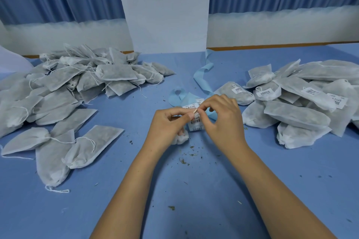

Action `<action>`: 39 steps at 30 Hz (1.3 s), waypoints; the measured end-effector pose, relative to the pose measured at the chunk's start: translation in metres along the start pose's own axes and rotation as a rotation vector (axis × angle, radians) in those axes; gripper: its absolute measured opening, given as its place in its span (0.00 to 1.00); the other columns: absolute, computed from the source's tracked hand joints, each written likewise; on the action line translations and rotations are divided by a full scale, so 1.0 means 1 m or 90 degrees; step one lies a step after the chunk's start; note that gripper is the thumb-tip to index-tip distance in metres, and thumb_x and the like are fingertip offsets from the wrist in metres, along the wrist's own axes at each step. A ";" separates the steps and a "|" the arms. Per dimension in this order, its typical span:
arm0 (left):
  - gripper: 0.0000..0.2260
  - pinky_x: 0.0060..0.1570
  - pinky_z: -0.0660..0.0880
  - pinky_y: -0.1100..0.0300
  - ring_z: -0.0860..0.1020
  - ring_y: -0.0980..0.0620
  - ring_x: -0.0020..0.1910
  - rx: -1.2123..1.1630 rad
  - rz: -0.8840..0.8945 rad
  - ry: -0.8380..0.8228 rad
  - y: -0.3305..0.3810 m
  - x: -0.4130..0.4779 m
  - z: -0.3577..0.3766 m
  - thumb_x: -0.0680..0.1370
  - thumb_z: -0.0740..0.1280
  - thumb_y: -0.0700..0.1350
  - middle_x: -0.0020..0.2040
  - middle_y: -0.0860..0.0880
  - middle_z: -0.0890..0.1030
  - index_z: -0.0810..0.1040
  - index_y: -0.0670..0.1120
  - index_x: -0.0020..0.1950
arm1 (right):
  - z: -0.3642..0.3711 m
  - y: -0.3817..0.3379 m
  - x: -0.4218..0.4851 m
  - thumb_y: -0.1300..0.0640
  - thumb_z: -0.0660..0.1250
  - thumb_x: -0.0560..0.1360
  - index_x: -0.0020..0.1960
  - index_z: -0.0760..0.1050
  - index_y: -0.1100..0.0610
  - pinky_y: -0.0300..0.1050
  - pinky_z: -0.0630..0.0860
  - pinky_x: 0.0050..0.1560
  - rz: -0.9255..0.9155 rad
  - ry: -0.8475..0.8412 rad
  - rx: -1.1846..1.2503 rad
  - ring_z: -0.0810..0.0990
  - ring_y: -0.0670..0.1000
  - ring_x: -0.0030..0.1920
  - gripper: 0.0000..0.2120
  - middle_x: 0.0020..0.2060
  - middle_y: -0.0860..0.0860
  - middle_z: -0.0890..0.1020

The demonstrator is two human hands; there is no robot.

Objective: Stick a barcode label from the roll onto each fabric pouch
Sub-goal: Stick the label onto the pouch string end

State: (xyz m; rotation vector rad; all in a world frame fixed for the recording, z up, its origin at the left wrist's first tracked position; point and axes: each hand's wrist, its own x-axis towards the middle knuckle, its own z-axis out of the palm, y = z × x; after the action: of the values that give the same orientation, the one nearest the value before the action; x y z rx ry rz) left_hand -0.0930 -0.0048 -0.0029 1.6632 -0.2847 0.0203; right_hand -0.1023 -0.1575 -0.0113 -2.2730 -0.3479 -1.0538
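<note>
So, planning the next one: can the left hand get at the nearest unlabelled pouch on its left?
Probably yes: only bare table lies between the left hand and that pouch. But the hand pinches the label strip, so it must let go first.

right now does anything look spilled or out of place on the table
Yes: dark herb-like crumbs lie scattered on the blue table, perhaps leaked from pouches. The empty blue backing strip trails loose across the middle.
</note>
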 end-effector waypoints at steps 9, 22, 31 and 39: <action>0.16 0.29 0.66 0.65 0.62 0.50 0.26 0.061 0.049 -0.045 0.001 -0.001 -0.006 0.79 0.65 0.35 0.26 0.48 0.64 0.85 0.56 0.50 | -0.003 -0.002 0.003 0.64 0.66 0.75 0.37 0.75 0.52 0.29 0.65 0.45 0.249 -0.058 0.294 0.73 0.40 0.38 0.10 0.36 0.43 0.79; 0.15 0.42 0.71 0.72 0.76 0.59 0.41 0.246 0.084 -0.124 -0.008 0.004 -0.033 0.70 0.76 0.40 0.45 0.58 0.81 0.80 0.58 0.49 | -0.014 -0.001 0.012 0.64 0.63 0.78 0.40 0.76 0.54 0.28 0.68 0.39 0.420 0.070 0.479 0.71 0.37 0.32 0.10 0.32 0.45 0.76; 0.08 0.37 0.71 0.61 0.78 0.57 0.37 0.365 0.127 0.206 -0.012 0.012 -0.045 0.69 0.73 0.59 0.35 0.56 0.80 0.77 0.58 0.37 | -0.016 -0.021 0.004 0.64 0.63 0.77 0.43 0.74 0.56 0.37 0.70 0.46 0.224 0.158 0.458 0.73 0.45 0.40 0.07 0.38 0.46 0.76; 0.10 0.41 0.74 0.51 0.76 0.53 0.37 0.030 0.036 0.350 0.001 0.008 -0.043 0.77 0.69 0.52 0.36 0.46 0.80 0.81 0.48 0.42 | 0.013 -0.038 -0.017 0.66 0.65 0.75 0.43 0.76 0.62 0.42 0.67 0.62 0.015 -0.141 0.308 0.71 0.50 0.61 0.03 0.56 0.47 0.70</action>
State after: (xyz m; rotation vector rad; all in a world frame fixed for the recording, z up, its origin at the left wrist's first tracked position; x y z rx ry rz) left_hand -0.0787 0.0356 0.0040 1.6264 0.0873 0.5215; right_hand -0.1229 -0.1187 -0.0148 -1.9452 -0.5946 -0.6194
